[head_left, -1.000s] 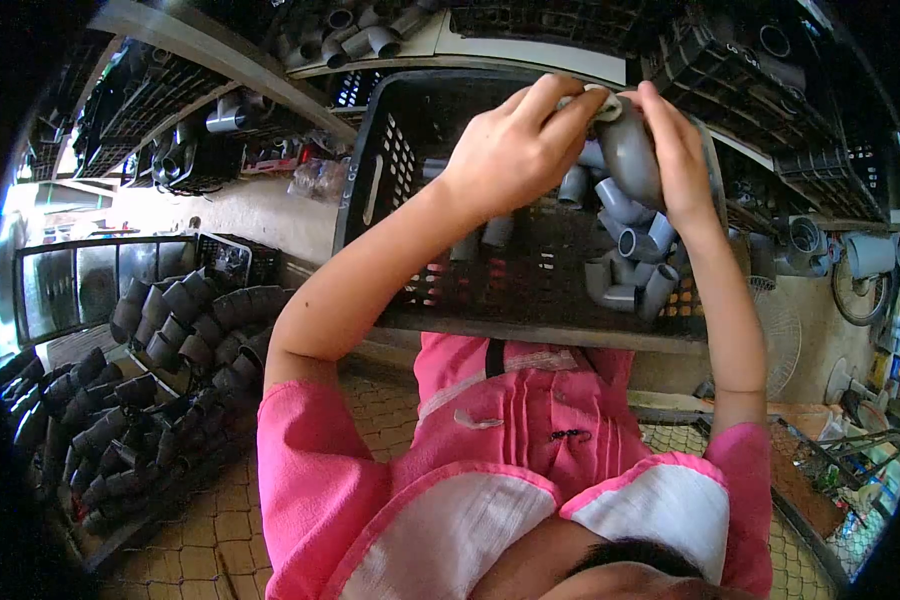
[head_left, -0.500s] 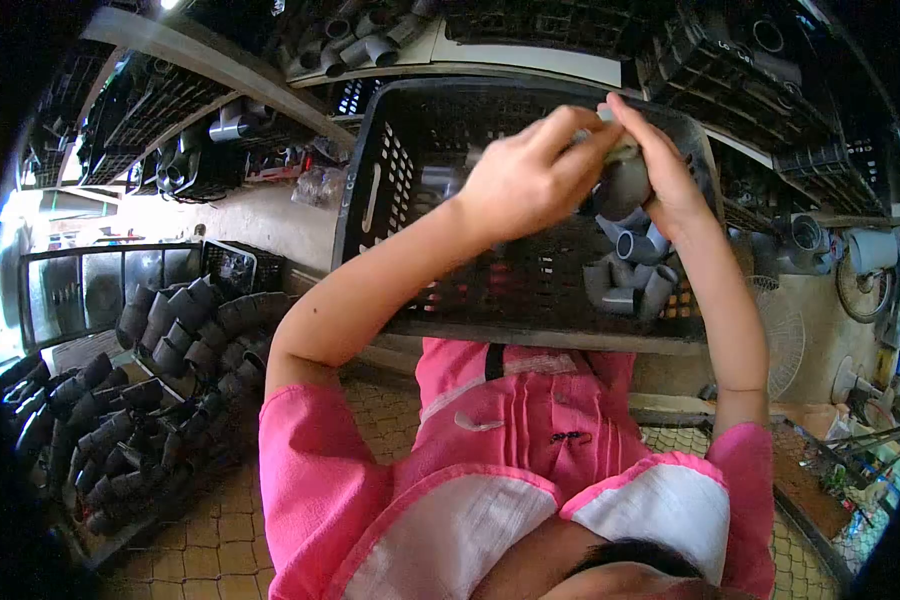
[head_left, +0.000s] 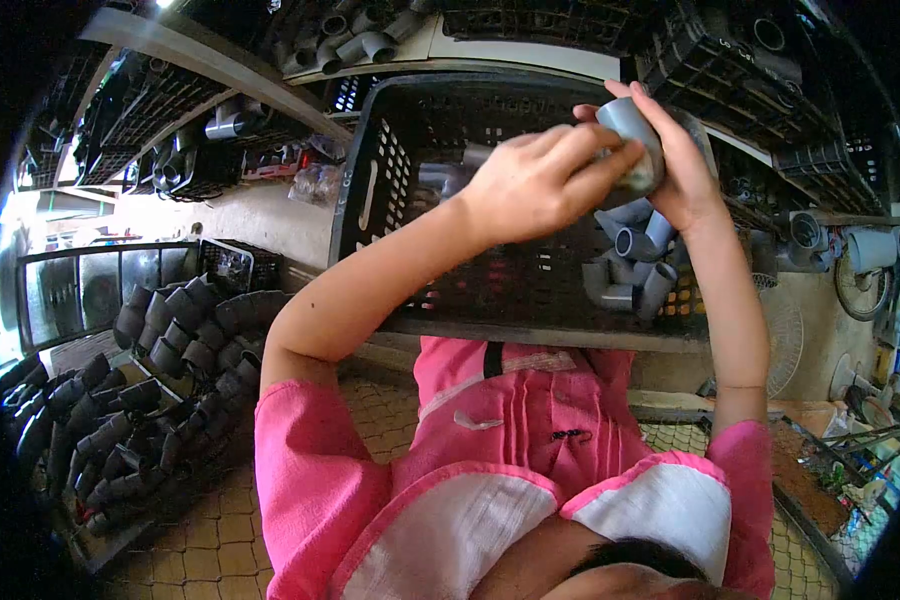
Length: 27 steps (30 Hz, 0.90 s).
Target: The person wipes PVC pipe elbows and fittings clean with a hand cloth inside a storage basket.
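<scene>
My right hand wraps round a grey plastic pipe elbow, held above the right side of a black plastic crate. One round end of the elbow points up and away from me. Against its near side, my left hand is closed, thumb and fingers pinched together. A pale scrap, perhaps a cloth, shows at these fingertips, partly hidden and blurred. Below my hands, several grey elbows lie in the crate's right part. More grey fittings lie at its far left, partly behind my left hand.
A large heap of dark grey pipe fittings lies low on the left. Shelves with black crates and more fittings stand behind the work crate. On the right are a light blue bucket and a bicycle wheel.
The elbow has turned in my right hand, so its lighter grey end now shows at the top. My left fingers have shifted slightly down along it.
</scene>
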Available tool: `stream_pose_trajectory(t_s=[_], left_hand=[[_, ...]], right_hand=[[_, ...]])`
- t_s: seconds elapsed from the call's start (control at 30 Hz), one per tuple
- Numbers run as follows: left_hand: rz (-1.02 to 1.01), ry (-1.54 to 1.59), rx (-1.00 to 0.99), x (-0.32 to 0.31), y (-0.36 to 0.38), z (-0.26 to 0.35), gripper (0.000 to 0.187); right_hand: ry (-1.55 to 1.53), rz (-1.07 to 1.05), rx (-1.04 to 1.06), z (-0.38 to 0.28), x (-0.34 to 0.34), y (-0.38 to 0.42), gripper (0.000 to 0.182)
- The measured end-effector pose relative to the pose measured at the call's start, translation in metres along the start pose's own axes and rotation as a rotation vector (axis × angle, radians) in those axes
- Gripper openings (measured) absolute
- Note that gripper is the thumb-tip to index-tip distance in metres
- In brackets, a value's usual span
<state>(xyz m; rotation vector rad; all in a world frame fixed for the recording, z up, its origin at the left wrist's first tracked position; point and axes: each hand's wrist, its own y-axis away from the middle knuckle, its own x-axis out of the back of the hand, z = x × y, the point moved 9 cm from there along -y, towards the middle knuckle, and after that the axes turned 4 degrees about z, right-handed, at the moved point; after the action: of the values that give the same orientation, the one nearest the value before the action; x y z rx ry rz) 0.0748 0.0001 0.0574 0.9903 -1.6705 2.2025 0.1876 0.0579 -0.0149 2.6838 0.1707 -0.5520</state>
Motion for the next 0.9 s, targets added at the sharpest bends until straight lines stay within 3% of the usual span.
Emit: stream_pose_trajectory(t_s=[0.03, 0.07, 0.2, 0.27, 0.4, 0.57, 0.73, 0.9], left_hand=[[-0.004, -0.003, -0.045, 0.000, -0.001, 0.006, 0.049], [-0.008, -0.005, -0.089, 0.001, -0.003, 0.012, 0.048], [0.171, 0.026, 0.127, 0.010, -0.009, -0.025, 0.023], [0.092, 0.015, 0.123, 0.008, -0.005, -0.023, 0.024], [0.065, 0.064, 0.043, 0.005, -0.010, 0.003, 0.027], [0.176, -0.021, 0.144, 0.009, -0.012, -0.018, 0.028], [0.108, 0.030, 0.140, 0.005, -0.006, -0.006, 0.031], [0.088, 0.061, 0.065, 0.006, -0.010, -0.002, 0.037]], right_hand=[[-0.011, -0.039, 0.022, -0.006, -0.005, 0.004, 0.042], [-0.009, -0.023, 0.029, -0.006, -0.004, 0.003, 0.042], [-0.008, 0.119, 0.135, -0.009, -0.002, 0.005, 0.044], [-0.003, 0.229, 0.235, -0.016, 0.001, 0.008, 0.045], [0.232, 0.196, 0.292, -0.024, 0.007, 0.004, 0.049], [0.101, 0.166, 0.374, -0.021, -0.004, 0.008, 0.041], [0.078, 0.121, 0.366, -0.024, 0.003, 0.005, 0.055], [0.161, 0.134, 0.409, -0.020, 0.001, 0.006, 0.090]])
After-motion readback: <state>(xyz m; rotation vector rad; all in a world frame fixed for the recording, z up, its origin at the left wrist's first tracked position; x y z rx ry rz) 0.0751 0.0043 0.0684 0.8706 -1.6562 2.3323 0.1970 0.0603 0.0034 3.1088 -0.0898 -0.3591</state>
